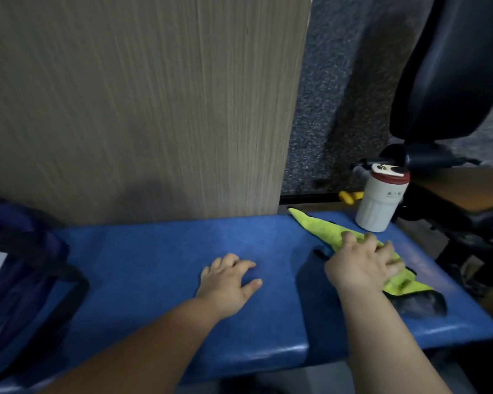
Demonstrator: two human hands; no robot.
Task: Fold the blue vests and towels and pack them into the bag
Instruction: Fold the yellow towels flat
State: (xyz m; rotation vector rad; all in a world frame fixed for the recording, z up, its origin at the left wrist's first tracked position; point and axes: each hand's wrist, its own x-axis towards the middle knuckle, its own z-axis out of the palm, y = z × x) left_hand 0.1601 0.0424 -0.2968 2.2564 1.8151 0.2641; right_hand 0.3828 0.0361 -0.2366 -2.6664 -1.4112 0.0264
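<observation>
Gathering the yellow-green microfibre towel (320,226) looks like the step you are on. Your right hand (362,265) sits on its middle with the fingers curled into the cloth, while your left hand (229,280) rests loosely spread on the blue padded surface (154,251) and holds nothing. The towel lies at the right end of that surface, not yet folded. It is bunched into a long crooked strip, with one pointed end reaching toward the back edge and the other crumpled over a dark grey cloth (419,304) near the front. Next, I judge, you need to draw it to the open middle, spread it flat and bring both hands to its corners. Mind the white ribbed tumbler (379,200) standing just beside it. The dark blue fabric bag (26,251) waits at the far left.
</observation>
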